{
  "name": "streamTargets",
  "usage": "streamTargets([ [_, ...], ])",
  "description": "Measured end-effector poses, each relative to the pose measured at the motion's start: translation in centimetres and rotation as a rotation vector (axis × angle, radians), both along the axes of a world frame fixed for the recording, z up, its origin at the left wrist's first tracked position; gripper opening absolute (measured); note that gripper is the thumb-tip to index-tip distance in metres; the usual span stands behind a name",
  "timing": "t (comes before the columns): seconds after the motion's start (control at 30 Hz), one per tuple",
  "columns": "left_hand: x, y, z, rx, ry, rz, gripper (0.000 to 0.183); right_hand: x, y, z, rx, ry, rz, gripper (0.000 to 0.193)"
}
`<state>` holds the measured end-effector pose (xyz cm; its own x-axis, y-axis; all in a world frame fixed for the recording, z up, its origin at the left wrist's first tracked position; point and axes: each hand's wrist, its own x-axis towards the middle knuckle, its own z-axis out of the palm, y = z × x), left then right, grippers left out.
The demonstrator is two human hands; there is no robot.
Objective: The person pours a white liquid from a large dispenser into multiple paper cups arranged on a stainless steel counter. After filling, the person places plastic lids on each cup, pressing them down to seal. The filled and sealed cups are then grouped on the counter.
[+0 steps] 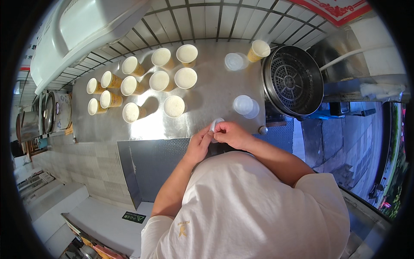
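Both my hands meet at the near edge of a steel counter (207,93). My left hand (197,146) and my right hand (231,133) pinch a small clear plastic lid (214,125) between their fingers. Beyond them stand several yellow paper cups filled with a pale drink, the nearest one (174,106) just ahead of my left hand. A stack of clear lids (244,105) lies to the right of that cup, close to my right hand.
A second pile of clear lids (235,61) and one more filled cup (258,50) sit at the back right. A round steel steamer pot (293,80) stands at the counter's right end. A white appliance lid (86,30) overhangs the back left. Metal pots (54,113) stand at left.
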<state>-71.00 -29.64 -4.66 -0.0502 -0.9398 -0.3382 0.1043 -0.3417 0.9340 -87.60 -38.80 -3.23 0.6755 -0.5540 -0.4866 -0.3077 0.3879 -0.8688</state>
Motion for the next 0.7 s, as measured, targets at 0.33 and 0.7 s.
streamTargets([
  [0.33,1.3,2.8,-5.2,0.315,-0.048,0.453,0.019,-1.0,-0.7,-1.1,-0.200,0.174,0.038,0.013],
  [0.7,7.0,11.2,-2.8,0.207,-0.328,0.581,0.012,3.0,-0.6,-6.3,-1.334,0.353,0.509,0.014],
])
